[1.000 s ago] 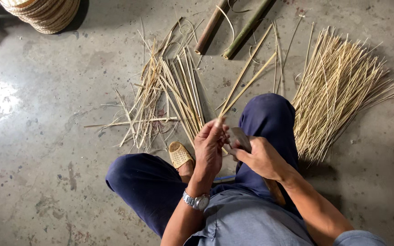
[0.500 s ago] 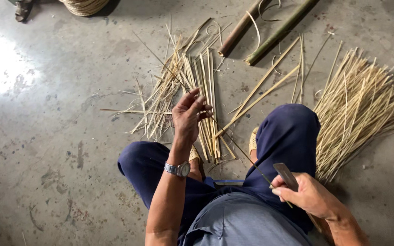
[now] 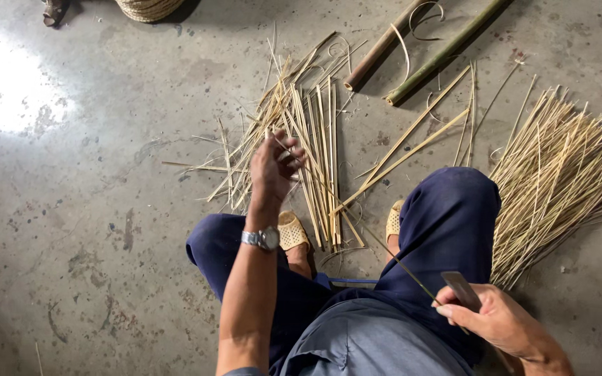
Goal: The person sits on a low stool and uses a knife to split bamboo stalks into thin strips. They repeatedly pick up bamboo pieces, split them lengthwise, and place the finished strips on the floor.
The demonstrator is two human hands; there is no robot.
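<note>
My left hand (image 3: pixel 273 167) is stretched forward over a loose pile of flat bamboo strips (image 3: pixel 308 139) on the concrete floor. Its fingers pinch the far end of one thin bamboo sliver (image 3: pixel 377 240). The sliver runs back across my right knee to my right hand (image 3: pixel 499 324). My right hand is low at the right, beside my thigh, closed on a knife with a flat grey blade (image 3: pixel 460 287). The sliver ends at that blade. A wristwatch (image 3: pixel 263 239) is on my left wrist.
A thick fan of thin bamboo splints (image 3: pixel 559 174) lies to the right of my knee. Two bamboo poles (image 3: pixel 384 45) (image 3: pixel 447 49) lie at the top. A woven basket (image 3: pixel 148 8) stands at the top edge. My feet wear woven sandals (image 3: pixel 290 230).
My hands were together at the knee a second ago. The left hand has since reached forward over the strip pile, and the right hand has drawn back to the lower right with the knife.
</note>
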